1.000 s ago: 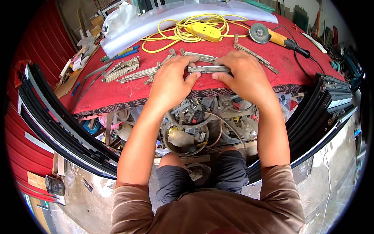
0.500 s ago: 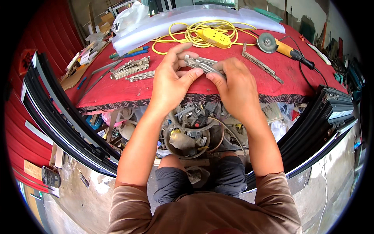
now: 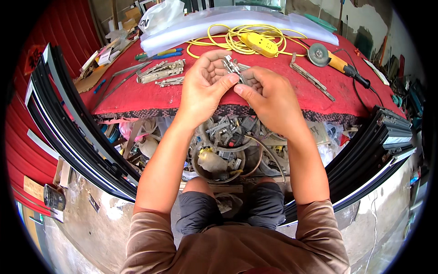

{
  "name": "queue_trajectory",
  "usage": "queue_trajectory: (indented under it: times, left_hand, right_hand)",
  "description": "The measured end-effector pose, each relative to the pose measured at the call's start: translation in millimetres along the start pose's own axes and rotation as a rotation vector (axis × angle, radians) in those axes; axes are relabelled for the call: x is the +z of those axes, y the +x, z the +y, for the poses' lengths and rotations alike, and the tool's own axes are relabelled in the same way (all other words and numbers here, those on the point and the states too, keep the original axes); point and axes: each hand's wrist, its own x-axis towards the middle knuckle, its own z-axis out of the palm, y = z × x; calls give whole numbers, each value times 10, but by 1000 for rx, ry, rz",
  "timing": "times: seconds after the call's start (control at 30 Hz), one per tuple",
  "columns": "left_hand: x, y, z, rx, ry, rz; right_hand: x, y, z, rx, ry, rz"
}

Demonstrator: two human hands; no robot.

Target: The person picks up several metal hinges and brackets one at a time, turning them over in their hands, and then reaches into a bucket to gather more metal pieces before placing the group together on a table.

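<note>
Over the front of the red-covered table (image 3: 137,102), both hands are closed on a silver metal window hinge (image 3: 232,65) with folding arms. My left hand (image 3: 205,89) curls around its left side, thumb pressed on the metal. My right hand (image 3: 273,96) grips the lower right part between thumb and fingers, which partly hide it. Left of my hands lies a pile of similar hinges (image 3: 162,71), with another hinge (image 3: 169,82) just nearer. A single long hinge (image 3: 312,81) rests on the cloth to the right.
Behind my hands are a coiled yellow extension cord (image 3: 235,43) and a roll of clear plastic (image 3: 205,28). An angle grinder (image 3: 337,63) lies at the right, pliers (image 3: 166,55) at the left. Black metal profiles (image 3: 86,132) lean at both sides. Buckets of scrap (image 3: 219,176) stand beneath.
The hinge has turned more upright between my hands, and my left fingers have curled further around it. The whole view has shifted slightly to the left.
</note>
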Motion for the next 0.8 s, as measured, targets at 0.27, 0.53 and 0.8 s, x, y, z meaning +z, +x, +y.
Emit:
queue_trajectory:
  times: [0.27, 0.53, 0.8]
  left_hand:
    - [-35, -25, -24, 37, -43, -42]
    - [-24, -16, -24, 41, -6, 11]
    - [-25, 35, -47, 65, 2, 69]
  right_hand:
    - [100, -41, -12, -114, -99, 94]
    - [192, -56, -1, -163, -197, 143]
    - [-105, 333, 44, -78, 104, 116]
